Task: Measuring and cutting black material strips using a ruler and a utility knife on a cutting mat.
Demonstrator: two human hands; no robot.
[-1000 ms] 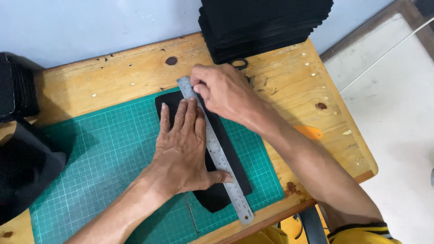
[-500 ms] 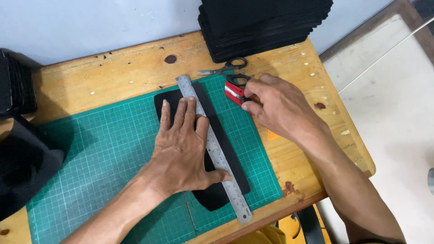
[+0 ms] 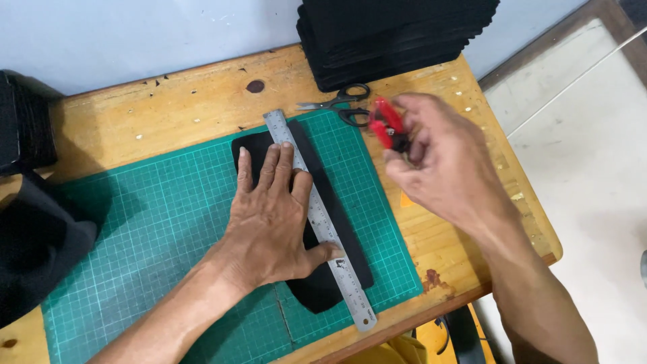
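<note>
Left hand (image 3: pixel 269 222) flat, pinning ruler (image 3: pixel 320 219) on black sheet (image 3: pixel 323 290); right hand (image 3: pixel 441 165) at 2 o'clock, closed around red knife (image 3: pixel 386 125).

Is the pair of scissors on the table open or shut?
Shut. The scissors lie flat on the wooden table beyond the cutting mat; the two blades meet in one point, with no gap between them.

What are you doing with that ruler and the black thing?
The left hand presses a metal ruler flat on a black piece of material, which lies on a green cutting mat. The right hand is lifted off the mat and holds a small red cutter. Scissors lie on the wooden table, by a stack of black pieces.
</note>
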